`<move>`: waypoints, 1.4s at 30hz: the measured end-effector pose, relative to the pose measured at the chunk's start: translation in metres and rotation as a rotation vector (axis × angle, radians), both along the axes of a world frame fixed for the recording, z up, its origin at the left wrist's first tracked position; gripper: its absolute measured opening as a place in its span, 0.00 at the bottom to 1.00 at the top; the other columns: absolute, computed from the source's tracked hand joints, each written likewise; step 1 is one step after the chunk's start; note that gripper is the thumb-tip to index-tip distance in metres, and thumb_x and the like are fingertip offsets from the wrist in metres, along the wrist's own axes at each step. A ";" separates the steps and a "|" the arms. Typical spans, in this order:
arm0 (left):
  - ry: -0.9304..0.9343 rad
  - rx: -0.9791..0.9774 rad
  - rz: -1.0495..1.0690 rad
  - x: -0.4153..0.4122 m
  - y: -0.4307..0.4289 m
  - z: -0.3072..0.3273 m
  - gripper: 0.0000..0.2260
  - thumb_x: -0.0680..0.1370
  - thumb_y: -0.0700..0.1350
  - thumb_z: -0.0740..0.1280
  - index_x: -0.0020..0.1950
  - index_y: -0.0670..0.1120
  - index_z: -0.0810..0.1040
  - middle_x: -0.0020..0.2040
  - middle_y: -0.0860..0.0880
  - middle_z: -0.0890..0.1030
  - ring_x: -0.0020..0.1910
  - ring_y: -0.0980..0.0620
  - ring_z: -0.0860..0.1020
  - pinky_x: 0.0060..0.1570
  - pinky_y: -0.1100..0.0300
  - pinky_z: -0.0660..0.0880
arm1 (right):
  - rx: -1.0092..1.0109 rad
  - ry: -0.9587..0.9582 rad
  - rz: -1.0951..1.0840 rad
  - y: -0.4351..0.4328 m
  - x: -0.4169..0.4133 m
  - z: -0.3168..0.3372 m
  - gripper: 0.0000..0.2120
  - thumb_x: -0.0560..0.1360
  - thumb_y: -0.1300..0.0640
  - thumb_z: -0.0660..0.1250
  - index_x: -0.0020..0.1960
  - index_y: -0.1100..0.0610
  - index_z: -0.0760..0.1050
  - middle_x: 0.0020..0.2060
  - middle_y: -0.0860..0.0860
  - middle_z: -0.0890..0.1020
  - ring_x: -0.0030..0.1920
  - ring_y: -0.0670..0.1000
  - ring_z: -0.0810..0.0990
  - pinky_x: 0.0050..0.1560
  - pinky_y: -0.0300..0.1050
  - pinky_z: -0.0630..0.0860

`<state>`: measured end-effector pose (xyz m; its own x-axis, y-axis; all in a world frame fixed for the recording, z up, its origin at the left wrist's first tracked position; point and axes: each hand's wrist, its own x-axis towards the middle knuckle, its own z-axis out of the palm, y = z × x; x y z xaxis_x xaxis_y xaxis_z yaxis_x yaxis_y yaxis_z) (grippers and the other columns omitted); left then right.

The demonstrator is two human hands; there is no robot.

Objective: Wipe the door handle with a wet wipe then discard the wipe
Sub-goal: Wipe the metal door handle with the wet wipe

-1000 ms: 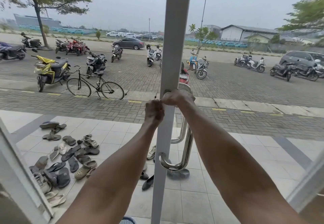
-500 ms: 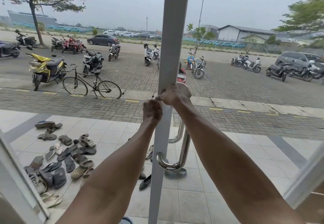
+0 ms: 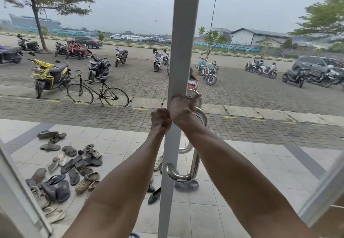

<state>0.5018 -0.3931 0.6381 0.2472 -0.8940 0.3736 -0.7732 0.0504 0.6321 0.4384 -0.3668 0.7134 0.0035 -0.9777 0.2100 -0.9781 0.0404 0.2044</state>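
While the right hand (image 3: pixel 183 107) stays wrapped round the top bend of the door handle (image 3: pixel 195 163), the head view shows little change over the last second: its grip is clamped there as before, and only the thumb now pokes out to the right. The left hand (image 3: pixel 161 119) keeps its curled grip against the door frame (image 3: pixel 186 33); whether it holds anything I cannot tell. No wipe shows, so it is probably under the right palm, and the long lower bar likely remains to be wiped.
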 end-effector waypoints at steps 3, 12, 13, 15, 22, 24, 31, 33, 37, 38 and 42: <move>-0.069 0.006 0.010 0.000 -0.001 0.000 0.07 0.76 0.39 0.66 0.45 0.39 0.83 0.45 0.39 0.85 0.44 0.43 0.81 0.37 0.67 0.60 | -0.042 0.172 -0.013 -0.004 0.010 -0.014 0.07 0.78 0.61 0.62 0.51 0.55 0.78 0.42 0.50 0.83 0.47 0.54 0.82 0.71 0.70 0.57; 0.106 -0.058 -0.030 -0.001 0.006 0.002 0.04 0.73 0.38 0.73 0.42 0.38 0.86 0.43 0.41 0.86 0.39 0.53 0.79 0.44 0.77 0.62 | 0.032 -0.360 -0.001 -0.019 -0.014 0.008 0.06 0.71 0.53 0.71 0.45 0.52 0.76 0.49 0.51 0.82 0.55 0.53 0.81 0.57 0.47 0.75; 0.099 -0.068 -0.038 -0.001 0.006 0.001 0.04 0.73 0.40 0.74 0.42 0.39 0.86 0.43 0.42 0.86 0.38 0.54 0.77 0.42 0.78 0.62 | 0.081 -0.382 -0.005 -0.019 -0.018 0.011 0.07 0.70 0.53 0.72 0.46 0.54 0.78 0.49 0.50 0.82 0.53 0.52 0.81 0.54 0.46 0.77; 0.094 -0.062 -0.036 -0.001 0.008 0.002 0.05 0.74 0.39 0.70 0.43 0.40 0.86 0.44 0.42 0.86 0.40 0.51 0.80 0.37 0.74 0.65 | 0.126 -0.389 -0.028 -0.019 -0.021 0.012 0.09 0.70 0.53 0.71 0.48 0.55 0.82 0.49 0.51 0.83 0.50 0.51 0.82 0.49 0.44 0.78; 0.088 -0.066 -0.007 -0.005 0.009 0.003 0.12 0.74 0.33 0.61 0.45 0.38 0.85 0.46 0.39 0.85 0.48 0.42 0.82 0.48 0.54 0.76 | -0.388 -0.165 0.108 -0.012 -0.017 -0.022 0.10 0.77 0.60 0.63 0.41 0.55 0.81 0.36 0.51 0.84 0.41 0.53 0.83 0.63 0.55 0.63; 0.099 -0.080 -0.003 -0.007 0.008 0.002 0.13 0.74 0.32 0.60 0.45 0.37 0.85 0.45 0.39 0.85 0.48 0.42 0.82 0.49 0.53 0.76 | -0.410 -0.115 0.140 -0.013 -0.020 -0.026 0.08 0.76 0.61 0.65 0.42 0.54 0.81 0.34 0.50 0.83 0.40 0.53 0.83 0.64 0.57 0.62; 0.202 -0.079 0.038 -0.009 0.010 0.003 0.05 0.74 0.40 0.72 0.47 0.40 0.84 0.47 0.39 0.85 0.48 0.42 0.83 0.47 0.54 0.78 | 0.056 -0.340 0.091 -0.015 -0.030 0.008 0.07 0.72 0.53 0.68 0.49 0.54 0.78 0.46 0.53 0.79 0.49 0.54 0.78 0.56 0.49 0.73; 0.211 -0.072 0.033 -0.008 0.010 0.003 0.05 0.74 0.40 0.72 0.47 0.40 0.84 0.47 0.40 0.85 0.48 0.43 0.83 0.47 0.55 0.78 | 0.078 -0.329 0.086 -0.013 -0.030 0.008 0.07 0.73 0.53 0.68 0.49 0.54 0.78 0.44 0.53 0.77 0.46 0.54 0.75 0.56 0.49 0.74; 0.221 -0.063 0.041 -0.008 0.008 0.002 0.06 0.75 0.39 0.68 0.47 0.39 0.84 0.47 0.39 0.85 0.49 0.41 0.83 0.50 0.52 0.80 | -0.284 -0.235 0.117 -0.004 -0.024 -0.014 0.09 0.77 0.60 0.62 0.43 0.53 0.81 0.41 0.51 0.84 0.46 0.54 0.83 0.67 0.57 0.60; 0.217 -0.063 0.045 -0.008 0.008 0.001 0.07 0.75 0.39 0.68 0.47 0.38 0.84 0.47 0.39 0.85 0.49 0.40 0.83 0.50 0.52 0.80 | -0.365 -0.174 0.155 -0.003 -0.026 -0.020 0.10 0.77 0.61 0.62 0.41 0.53 0.80 0.40 0.51 0.84 0.45 0.54 0.84 0.68 0.59 0.58; 0.204 -0.068 0.059 -0.010 0.007 0.000 0.08 0.76 0.40 0.68 0.47 0.37 0.84 0.46 0.37 0.85 0.49 0.40 0.83 0.49 0.51 0.80 | -0.346 -0.133 0.182 -0.003 -0.034 -0.020 0.09 0.76 0.62 0.64 0.39 0.53 0.79 0.39 0.50 0.84 0.45 0.54 0.84 0.69 0.60 0.57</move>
